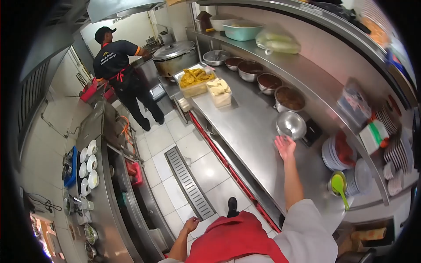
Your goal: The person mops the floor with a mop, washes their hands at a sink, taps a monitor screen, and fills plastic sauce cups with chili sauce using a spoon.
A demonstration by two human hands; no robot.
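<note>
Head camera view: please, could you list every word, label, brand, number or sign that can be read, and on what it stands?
White lettering on the back of the co-worker's dark shirt: too small and blurred to quote.
Small yellow mark above it: unreadable.
Upper shelf's edge, pale patch: too small to tell whether it carries text.
Nothing readable elsewhere.

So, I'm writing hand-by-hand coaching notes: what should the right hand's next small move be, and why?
Probably curl the right hand gently onto the near rim of the shiny, round metal bowl. The hand lies open, palm up, right by that rim, with nothing visibly held; whether it touches is unclear. The left hand hangs low, well away from the bowl.
</note>
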